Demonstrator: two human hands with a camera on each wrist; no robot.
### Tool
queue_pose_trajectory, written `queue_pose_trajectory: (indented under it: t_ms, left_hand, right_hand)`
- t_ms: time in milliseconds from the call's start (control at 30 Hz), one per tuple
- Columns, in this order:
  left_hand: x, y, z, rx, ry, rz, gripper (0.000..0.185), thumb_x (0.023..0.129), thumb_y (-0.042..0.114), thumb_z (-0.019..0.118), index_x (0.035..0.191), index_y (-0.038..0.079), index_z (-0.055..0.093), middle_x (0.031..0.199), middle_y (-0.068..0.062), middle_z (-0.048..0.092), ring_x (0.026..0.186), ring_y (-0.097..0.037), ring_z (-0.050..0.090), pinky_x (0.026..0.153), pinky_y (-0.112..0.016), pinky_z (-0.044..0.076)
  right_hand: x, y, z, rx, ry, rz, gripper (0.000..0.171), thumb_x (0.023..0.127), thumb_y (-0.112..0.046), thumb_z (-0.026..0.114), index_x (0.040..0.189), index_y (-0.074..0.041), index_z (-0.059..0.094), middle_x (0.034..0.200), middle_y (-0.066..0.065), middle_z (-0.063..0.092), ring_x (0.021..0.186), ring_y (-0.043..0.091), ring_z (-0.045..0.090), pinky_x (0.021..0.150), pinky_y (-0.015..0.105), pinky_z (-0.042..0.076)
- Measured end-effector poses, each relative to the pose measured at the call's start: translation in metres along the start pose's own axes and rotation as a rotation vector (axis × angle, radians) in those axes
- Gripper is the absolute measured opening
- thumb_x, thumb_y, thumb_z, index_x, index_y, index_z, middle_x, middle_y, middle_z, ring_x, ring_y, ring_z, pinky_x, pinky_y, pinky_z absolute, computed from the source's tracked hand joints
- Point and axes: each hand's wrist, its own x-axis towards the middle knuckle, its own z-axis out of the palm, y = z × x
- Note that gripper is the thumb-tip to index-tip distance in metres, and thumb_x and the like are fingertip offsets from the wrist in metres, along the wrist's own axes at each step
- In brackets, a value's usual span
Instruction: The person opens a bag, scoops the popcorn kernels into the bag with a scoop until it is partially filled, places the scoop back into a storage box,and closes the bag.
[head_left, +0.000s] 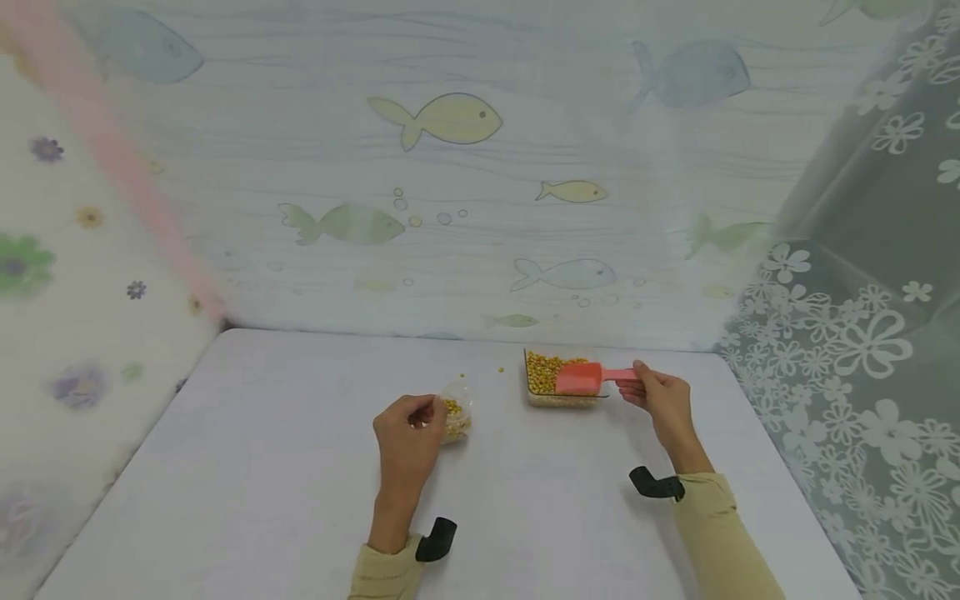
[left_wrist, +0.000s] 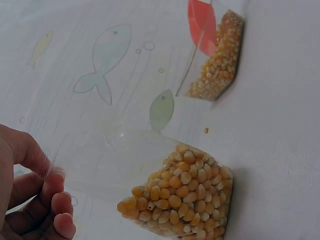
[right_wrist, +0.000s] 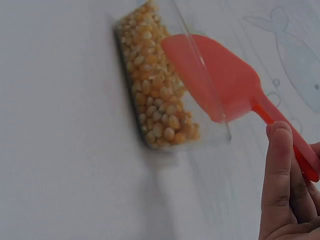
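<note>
My left hand (head_left: 411,433) pinches the top edge of a clear plastic bag (head_left: 467,398), which stands on the table partly filled with yellow corn kernels (left_wrist: 185,192). In the left wrist view the thumb and fingers (left_wrist: 37,187) meet on the thin film. With my right hand (head_left: 663,407) I hold the handle of a red scoop (head_left: 581,378). Its blade dips into a clear rectangular box (right_wrist: 220,131) of corn kernels (right_wrist: 155,95). The blade slants over the box wall in the right wrist view. The box sits to the right of the bag, a short gap between them.
Stray kernels (head_left: 501,369) lie on the white table (head_left: 247,467) behind the bag and beside the box. A fish-patterned sheet (head_left: 450,275) hangs at the table's back edge. Flowered sheets stand on the left (head_left: 75,333) and right (head_left: 847,392). Both sleeves carry black mounts (head_left: 656,483).
</note>
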Motion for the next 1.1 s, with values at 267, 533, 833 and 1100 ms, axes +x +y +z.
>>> queue_pose_trajectory:
  t_ms: [267,533,833,1100]
  left_hand:
    - [0.001,0.004,0.0,-0.003,0.0,-0.016,0.007,0.083,-0.006,0.072,0.083,-0.003,0.078,0.069,-0.006,0.068,0.063,-0.014,0.058,0.057,-0.024,0.048]
    - [0.002,0.005,0.004,-0.009,0.011,0.018,0.006,0.082,-0.008,0.072,0.083,-0.005,0.077,0.069,-0.008,0.068,0.062,-0.015,0.059,0.056,-0.023,0.048]
    - [0.003,0.004,0.001,0.024,0.001,0.038,0.005,0.082,-0.007,0.072,0.083,-0.004,0.077,0.069,-0.008,0.068,0.062,-0.015,0.059,0.055,-0.027,0.049]
    - [0.007,-0.002,-0.011,0.062,-0.066,0.076,0.007,0.082,-0.008,0.073,0.086,-0.004,0.076,0.073,-0.009,0.069,0.064,-0.015,0.061,0.056,-0.026,0.051]
  right_hand:
    - [0.005,0.014,0.0,-0.06,0.063,-0.038,0.054,0.102,-0.032,0.061,0.127,0.016,0.06,0.074,-0.012,0.072,0.07,-0.001,0.07,0.07,0.017,0.058]
    - [0.0,0.011,-0.005,-0.207,0.055,-0.023,0.061,0.1,-0.041,0.064,0.129,0.012,0.06,0.087,0.004,0.078,0.07,0.0,0.07,0.069,0.017,0.058]
    - [-0.043,-0.014,-0.016,-0.641,0.171,-0.228,0.062,0.106,-0.041,0.048,0.142,0.01,0.05,0.129,0.031,0.063,0.118,0.044,0.063,0.092,0.052,0.055]
    - [-0.087,-0.045,0.024,-0.576,-0.078,-0.454,0.042,0.104,-0.022,0.059,0.138,0.003,0.058,0.127,0.021,0.068,0.118,0.036,0.064,0.094,0.047,0.055]
